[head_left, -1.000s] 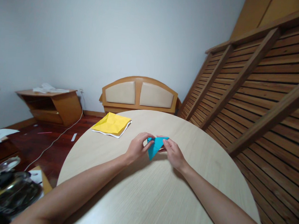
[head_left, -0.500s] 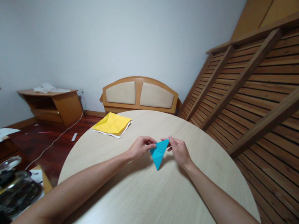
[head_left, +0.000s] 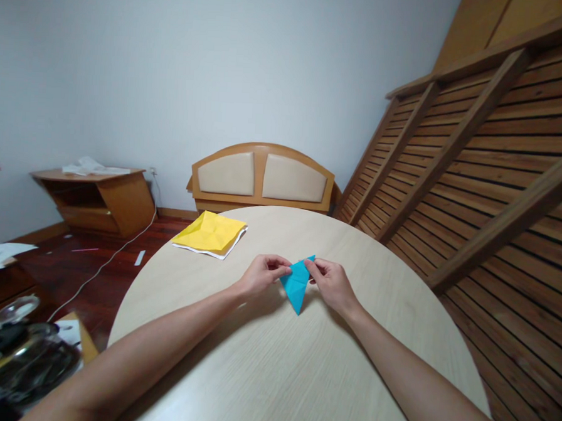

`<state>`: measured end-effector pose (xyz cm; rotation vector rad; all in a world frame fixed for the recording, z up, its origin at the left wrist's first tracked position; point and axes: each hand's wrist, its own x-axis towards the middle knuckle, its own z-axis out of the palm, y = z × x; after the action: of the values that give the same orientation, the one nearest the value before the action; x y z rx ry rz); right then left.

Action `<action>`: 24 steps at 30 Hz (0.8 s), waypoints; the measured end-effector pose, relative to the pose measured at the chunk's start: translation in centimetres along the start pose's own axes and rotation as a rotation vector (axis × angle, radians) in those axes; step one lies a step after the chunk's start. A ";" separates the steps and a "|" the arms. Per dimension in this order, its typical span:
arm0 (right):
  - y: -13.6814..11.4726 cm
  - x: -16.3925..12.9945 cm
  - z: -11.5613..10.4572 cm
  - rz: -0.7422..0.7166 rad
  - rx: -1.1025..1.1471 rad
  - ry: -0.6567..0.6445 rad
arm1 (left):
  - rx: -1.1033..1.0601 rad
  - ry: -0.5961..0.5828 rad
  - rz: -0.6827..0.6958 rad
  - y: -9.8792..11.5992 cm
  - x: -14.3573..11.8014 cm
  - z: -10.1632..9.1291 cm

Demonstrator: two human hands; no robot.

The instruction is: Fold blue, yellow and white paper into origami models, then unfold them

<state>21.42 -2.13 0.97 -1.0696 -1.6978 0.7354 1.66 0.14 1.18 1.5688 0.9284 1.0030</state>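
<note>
A blue folded paper [head_left: 298, 287], roughly a triangle with its tip pointing down toward me, is held between both hands over the table. My left hand [head_left: 264, 275] pinches its upper left corner between thumb and fingers. On the other side, my right hand [head_left: 334, 282] grips the upper right edge, its thumb on the front face and a small blue corner sticking up beyond it. Creases cross the middle of the paper. The fingertips behind the paper are hidden.
Yellow paper [head_left: 209, 232] lies over white sheets at the far left of the round pale table [head_left: 272, 373]. A headboard [head_left: 263, 175] stands beyond. Wooden slats [head_left: 480, 183] lean at the right. A glass pot [head_left: 33, 354] is low at the left, near a cord [head_left: 109, 261].
My right thumb has moved down and inward from the paper's top right corner onto its face. The paper's lower tip has risen slightly. My left hand keeps its pinch.
</note>
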 end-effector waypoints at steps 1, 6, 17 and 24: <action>-0.1 0.0 0.1 0.004 0.011 -0.017 | -0.008 0.016 0.001 0.0 0.0 0.0; 0.0 0.0 0.4 0.010 -0.002 -0.039 | -0.029 0.050 0.008 0.0 0.1 -0.2; 0.4 -0.2 0.8 0.109 0.105 -0.118 | -0.022 0.141 0.033 -0.2 0.1 -0.1; 0.1 -0.3 0.8 0.014 0.112 -0.106 | 0.043 0.142 0.093 -0.8 0.2 -0.1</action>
<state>20.79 -2.32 0.51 -0.9803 -1.7181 0.8992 1.59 0.56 0.48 1.6053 0.9870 1.1794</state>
